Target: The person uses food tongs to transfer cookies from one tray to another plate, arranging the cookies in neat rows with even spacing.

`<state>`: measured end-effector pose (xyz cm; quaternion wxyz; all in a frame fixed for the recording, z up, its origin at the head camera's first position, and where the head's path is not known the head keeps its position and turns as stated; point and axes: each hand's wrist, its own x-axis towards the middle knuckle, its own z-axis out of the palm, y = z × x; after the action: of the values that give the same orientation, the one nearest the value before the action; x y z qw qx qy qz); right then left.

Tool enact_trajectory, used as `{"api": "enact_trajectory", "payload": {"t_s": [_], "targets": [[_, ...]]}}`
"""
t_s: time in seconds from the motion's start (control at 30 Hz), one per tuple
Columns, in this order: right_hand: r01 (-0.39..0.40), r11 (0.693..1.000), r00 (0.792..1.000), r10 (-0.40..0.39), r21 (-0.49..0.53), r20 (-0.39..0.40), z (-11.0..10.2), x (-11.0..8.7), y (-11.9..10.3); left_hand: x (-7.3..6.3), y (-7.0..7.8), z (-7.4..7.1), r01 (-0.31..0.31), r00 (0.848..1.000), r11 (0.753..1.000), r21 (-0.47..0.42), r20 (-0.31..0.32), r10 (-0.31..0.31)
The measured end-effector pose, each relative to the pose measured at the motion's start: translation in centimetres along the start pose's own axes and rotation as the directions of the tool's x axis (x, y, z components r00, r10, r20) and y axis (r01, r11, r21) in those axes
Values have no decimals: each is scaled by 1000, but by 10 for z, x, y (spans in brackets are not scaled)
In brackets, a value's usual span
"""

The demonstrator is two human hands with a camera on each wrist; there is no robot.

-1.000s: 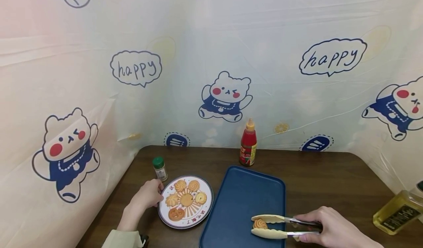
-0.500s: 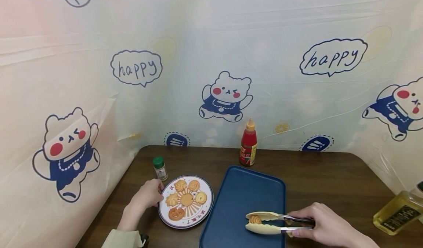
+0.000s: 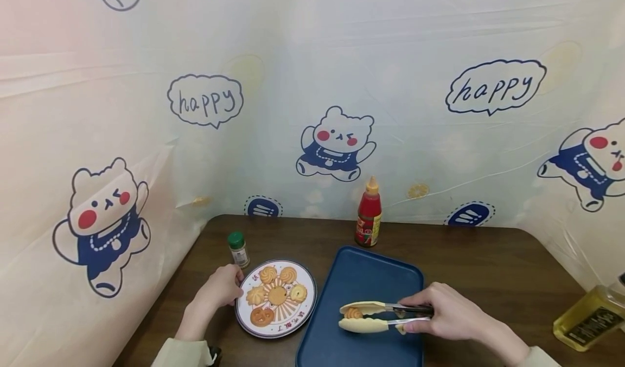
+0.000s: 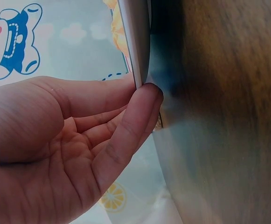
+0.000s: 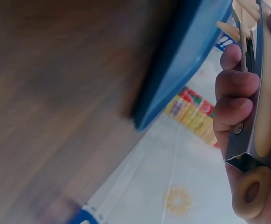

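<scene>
My left hand (image 3: 221, 288) pinches the left rim of a round white plate (image 3: 293, 326) between thumb and fingers, as the left wrist view shows up close. Several cookies (image 3: 277, 295) lie on that plate, one of them pretzel-shaped. With my right hand (image 3: 441, 312) I grip a pair of metal tongs (image 3: 410, 314) with cream-coloured tips. A swirled cookie (image 3: 353, 313) is caught between the tips, over the blue tray (image 3: 371, 274). In the right wrist view, fingers curl round the tongs' handles (image 5: 266, 93), and the cookie is out of sight.
A green-capped shaker (image 3: 238, 250) stands just behind the plate's left side. Behind the tray is a red sauce bottle (image 3: 368, 217) with a yellow cap. An oil bottle (image 3: 588, 318) sits at the right edge of the brown table (image 3: 478, 264).
My right hand has carried the tongs and the cookie leftward and slightly away from me over the tray. The left hand stays on the plate's rim; the plate has not moved.
</scene>
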<state>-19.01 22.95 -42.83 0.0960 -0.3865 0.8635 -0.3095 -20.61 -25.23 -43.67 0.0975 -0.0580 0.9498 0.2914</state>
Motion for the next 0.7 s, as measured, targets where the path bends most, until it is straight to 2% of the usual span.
{"api": "enact_trajectory", "payload": {"t_s": [0.13, 0.37, 0.7], "targets": [[-11, 999, 1000, 12, -35, 10, 1, 22, -7, -1, 0, 0, 5, 1000, 1000, -2, -1, -5], [26, 997, 999, -24, -72, 28, 7, 60, -20, -2, 0, 0, 1, 1000, 1000, -11, 0, -1], [38, 998, 997, -35, -54, 63, 20, 96, -34, 0, -1, 0, 2, 1000, 1000, -7, 3, -2]]}}
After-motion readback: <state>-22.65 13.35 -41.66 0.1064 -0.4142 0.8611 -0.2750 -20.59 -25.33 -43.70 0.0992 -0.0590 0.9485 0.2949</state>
